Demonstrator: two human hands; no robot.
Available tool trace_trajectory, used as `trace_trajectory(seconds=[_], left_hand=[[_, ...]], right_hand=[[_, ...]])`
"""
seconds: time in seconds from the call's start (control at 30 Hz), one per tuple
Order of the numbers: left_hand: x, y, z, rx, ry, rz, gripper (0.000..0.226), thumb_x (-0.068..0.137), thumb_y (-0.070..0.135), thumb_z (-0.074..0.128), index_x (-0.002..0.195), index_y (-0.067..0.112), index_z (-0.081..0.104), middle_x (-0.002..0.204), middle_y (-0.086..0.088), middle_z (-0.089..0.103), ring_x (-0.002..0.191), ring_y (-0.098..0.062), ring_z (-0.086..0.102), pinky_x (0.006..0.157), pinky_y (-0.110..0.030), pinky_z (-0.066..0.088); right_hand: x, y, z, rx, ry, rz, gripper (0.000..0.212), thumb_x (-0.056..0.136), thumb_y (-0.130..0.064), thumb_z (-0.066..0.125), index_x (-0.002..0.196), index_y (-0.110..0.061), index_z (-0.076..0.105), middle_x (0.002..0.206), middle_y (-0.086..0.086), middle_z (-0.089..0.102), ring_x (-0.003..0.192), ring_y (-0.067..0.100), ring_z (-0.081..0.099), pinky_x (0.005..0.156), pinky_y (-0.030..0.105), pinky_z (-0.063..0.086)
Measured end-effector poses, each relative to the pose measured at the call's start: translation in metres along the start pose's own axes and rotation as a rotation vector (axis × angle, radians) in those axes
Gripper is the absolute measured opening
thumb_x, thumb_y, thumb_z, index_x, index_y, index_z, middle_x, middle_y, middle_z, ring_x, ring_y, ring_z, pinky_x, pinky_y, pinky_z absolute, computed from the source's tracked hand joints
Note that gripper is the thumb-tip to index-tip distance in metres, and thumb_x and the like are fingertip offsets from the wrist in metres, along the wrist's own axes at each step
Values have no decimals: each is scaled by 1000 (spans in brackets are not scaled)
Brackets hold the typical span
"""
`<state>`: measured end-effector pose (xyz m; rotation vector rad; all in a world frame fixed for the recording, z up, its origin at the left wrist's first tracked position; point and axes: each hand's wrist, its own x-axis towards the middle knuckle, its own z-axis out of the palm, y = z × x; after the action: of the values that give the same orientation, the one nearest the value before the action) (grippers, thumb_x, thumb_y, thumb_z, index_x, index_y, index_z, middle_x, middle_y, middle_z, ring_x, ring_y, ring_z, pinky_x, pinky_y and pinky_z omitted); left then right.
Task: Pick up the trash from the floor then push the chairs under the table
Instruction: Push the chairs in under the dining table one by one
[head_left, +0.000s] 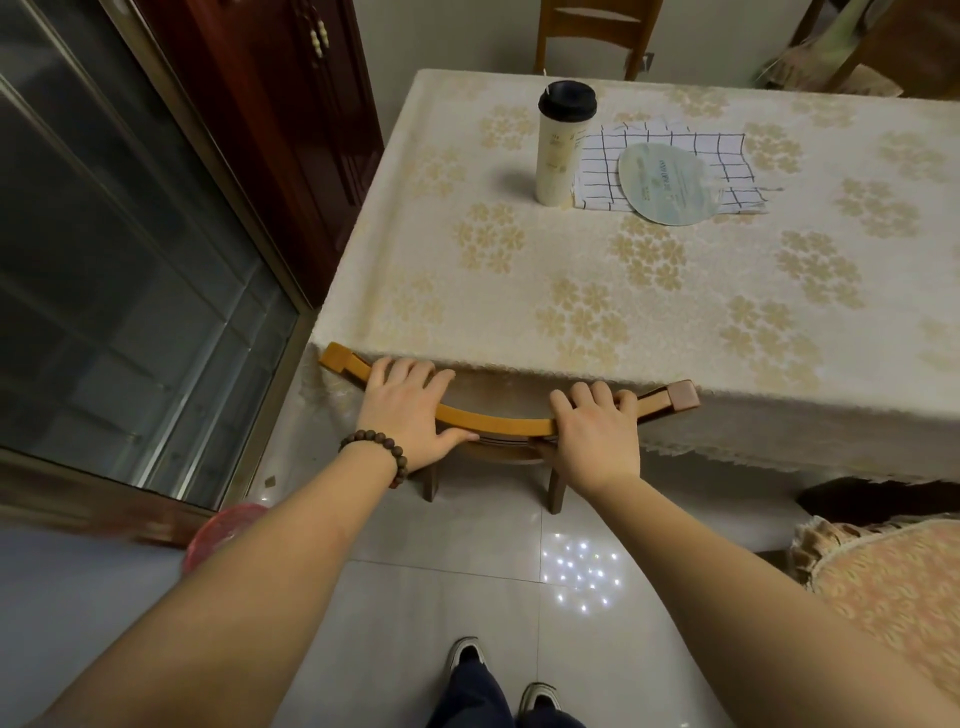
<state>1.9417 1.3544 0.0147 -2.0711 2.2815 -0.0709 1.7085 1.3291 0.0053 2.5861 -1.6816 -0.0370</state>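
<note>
— The chair (498, 423) is nearly home, I'd say. Its curved top rail sits right at the edge of the counter (571, 291), and the seat is tucked in under the hanging cloth. Only the two back legs show on the tiles.

— How are the hands set?

— Both on that top rail. The left hand (410, 410), the one with the bead bracelet (376, 449), lies over the left half with the fingers (410, 370) spread and draped over the far side, thumb along the near edge. The right hand (597, 431) covers the right half, fingers curled over the rail and clamped on it. Both arms reach out almost straight in front of the body, wrists low.

— So what makes a good finish?

— Push evenly with both palms, I'd think, so the chair runs straight and doesn't twist. The left end of the rail looks a touch further under the cloth than the right, so a bit more from the right side might square it. And mind the knuckles: they're just at the counter's edge and could get pinched against it.

— Anything up top to worry about?

— A tall cup (563, 145) with a dark lid, a checked cloth (675, 150) and a round fan (667, 184), all well back from this edge. A gentle shove shouldn't trouble them.

— And the trash?

— There's a pink bin (221, 530) beside the left forearm. One small dark scrap (269, 482) lies by the glass door; I can't tell what it is.
</note>
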Motion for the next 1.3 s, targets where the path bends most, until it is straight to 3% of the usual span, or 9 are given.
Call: trace_trajectory(seconds=[0.07,0.1,0.17,0.2,0.3,0.47,0.77,1.0,1.3], left_hand=[[-2,4,-4,-27,-61,-21,96,73,83,31,147,23,25,149,0,35,138,-24,26,116,-48,11],[-4,7,-7,-45,-93,-28,97,75,82,33,150,23,17,154,0,27,142,-23,18,117,-48,6],[-9,15,-13,-80,-129,-33,98,77,81,34,151,24,6,158,1,14,146,-21,6,118,-50,0],[-12,21,-15,-104,-124,-37,97,78,80,33,151,24,4,159,1,11,146,-20,3,118,-50,-1],[-20,42,-21,-176,-55,-52,89,83,75,33,151,23,7,160,1,10,146,-19,-1,118,-48,-3],[-22,89,-26,-255,50,55,82,86,68,37,151,23,12,160,1,10,146,-19,-6,117,-43,-10],[-43,213,-12,-297,-59,389,80,90,66,27,151,22,0,160,-2,-1,146,-20,-10,117,-43,-11],[-94,303,-9,-389,-166,492,77,91,62,33,151,24,5,159,-1,13,146,-21,3,118,-44,-2],[-197,436,-24,-365,-132,662,75,90,62,31,151,22,12,156,-3,21,145,-22,9,117,-45,6]], right_hand=[[-1,2,-4,20,-31,-14,57,82,-58,53,125,-21,44,121,6,53,117,29,42,104,50,24],[-2,3,-7,28,-43,-10,67,82,-62,49,134,-22,38,132,7,48,127,30,36,111,54,13],[-8,4,-12,55,-39,23,81,82,-70,40,145,-23,24,149,9,32,141,30,18,112,58,-7],[-13,5,-16,74,-30,45,83,82,-72,36,148,-23,18,154,10,23,144,29,8,111,58,-10],[-35,11,-23,145,13,117,81,85,-70,31,149,-24,13,158,9,8,145,28,-3,115,56,-3],[-73,31,-25,196,86,287,73,88,-64,34,148,-26,17,158,8,10,146,26,1,114,57,-1],[-183,72,1,183,30,658,71,89,-63,32,148,-28,14,159,5,9,146,23,-4,114,55,-2],[-303,101,0,222,-27,919,66,92,-58,33,148,-28,16,159,8,5,146,25,1,115,52,0],[-485,143,-1,274,101,1116,64,91,-53,42,145,-22,29,156,10,19,145,25,8,116,49,5]])
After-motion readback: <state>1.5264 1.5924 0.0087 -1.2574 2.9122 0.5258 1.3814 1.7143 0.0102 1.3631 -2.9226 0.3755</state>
